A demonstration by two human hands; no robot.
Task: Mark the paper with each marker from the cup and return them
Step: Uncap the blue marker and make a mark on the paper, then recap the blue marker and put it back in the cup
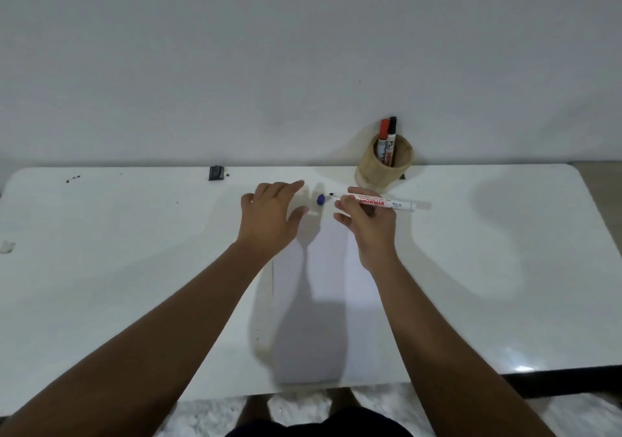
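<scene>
A white sheet of paper (328, 288) lies lengthwise on the white table (134, 268) in front of me. My right hand (367, 224) grips an uncapped white marker (387, 202) held level above the paper's far end, its dark tip pointing left. A blue cap (320, 199) lies on the table just left of that tip. My left hand (269, 216) hovers flat with fingers spread beside the cap, holding nothing. A tan cup (383, 170) stands at the table's back edge with a red-capped marker (382, 140) and a black-capped marker (391, 140) upright in it.
A small dark object (216, 173) sits at the back edge left of centre, with dark specks (72, 178) further left. A small grey scrap (7, 247) lies at the left edge. The wall rises right behind the table.
</scene>
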